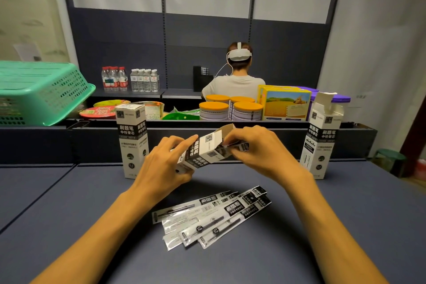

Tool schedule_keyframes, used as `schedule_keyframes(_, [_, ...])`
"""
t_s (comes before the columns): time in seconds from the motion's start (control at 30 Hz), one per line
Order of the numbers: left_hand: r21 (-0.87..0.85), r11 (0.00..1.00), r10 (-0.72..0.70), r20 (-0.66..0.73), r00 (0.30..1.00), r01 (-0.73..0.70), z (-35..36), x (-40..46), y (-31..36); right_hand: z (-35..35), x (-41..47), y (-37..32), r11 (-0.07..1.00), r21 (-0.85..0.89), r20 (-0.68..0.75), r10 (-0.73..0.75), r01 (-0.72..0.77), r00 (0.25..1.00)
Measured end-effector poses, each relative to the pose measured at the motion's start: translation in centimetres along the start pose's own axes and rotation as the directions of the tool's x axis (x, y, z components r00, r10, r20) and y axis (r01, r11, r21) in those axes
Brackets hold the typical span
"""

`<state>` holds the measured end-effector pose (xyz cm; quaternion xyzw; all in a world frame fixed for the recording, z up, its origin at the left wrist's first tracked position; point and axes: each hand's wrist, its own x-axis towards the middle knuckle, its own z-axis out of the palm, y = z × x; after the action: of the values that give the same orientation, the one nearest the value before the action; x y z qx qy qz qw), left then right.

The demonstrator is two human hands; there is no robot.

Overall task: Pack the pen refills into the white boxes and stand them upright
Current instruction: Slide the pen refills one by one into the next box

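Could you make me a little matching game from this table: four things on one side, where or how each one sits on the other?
Things:
1. left box
2. right box
3. held box
4. loose refills

States:
A. lying flat on the table
B. upright, top flaps open
C. tilted between both hands
D. upright, top closed

Pairs: 1-D, 2-B, 3-C, 4-A

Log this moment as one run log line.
left hand: holds tilted box | right hand: feeds refills into its open end | loose refills: on table | closed box, open box: upright
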<state>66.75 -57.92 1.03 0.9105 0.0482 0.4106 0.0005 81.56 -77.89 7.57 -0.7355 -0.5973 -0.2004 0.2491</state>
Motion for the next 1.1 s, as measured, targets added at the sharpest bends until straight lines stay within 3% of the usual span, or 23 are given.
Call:
schedule_keyframes(0.17, [-0.007,1.0,0.017,-0.001,1.0,-0.017,0.1,0.0,0.1,1.4,0.2,-1.2,0.992,-0.064,-0.045,-0.11,0.107,0.993])
schedule_keyframes(0.4, [-0.003,1.0,0.004,-0.005,1.0,-0.004,0.0,0.0,0.0,0.2,-0.1,0.6,0.996,0.077,-0.03,0.042,-0.039,0.999])
schedule_keyframes(0.7, [-0.013,1.0,0.024,-0.011,1.0,-0.024,0.0,0.0,0.2,1.6,0.1,-1.1,0.998,-0.011,-0.104,-0.067,0.066,0.992])
schedule_keyframes(0.8, [-0.016,1.0,0.021,-0.003,1.0,-0.021,0.1,0.0,0.2,1.2,0.1,-0.5,0.999,0.038,-0.089,-0.017,0.02,0.996])
schedule_keyframes(0.93, [-0.013,1.0,0.016,0.0,1.0,-0.016,0.1,0.0,0.2,0.6,-0.1,0.9,0.972,0.216,0.035,0.09,-0.096,0.995])
schedule_keyframes(1.1, [-0.006,1.0,0.031,0.011,0.999,-0.031,0.2,0.0,0.3,1.5,0.1,0.2,0.991,0.121,-0.014,0.052,-0.05,0.999])
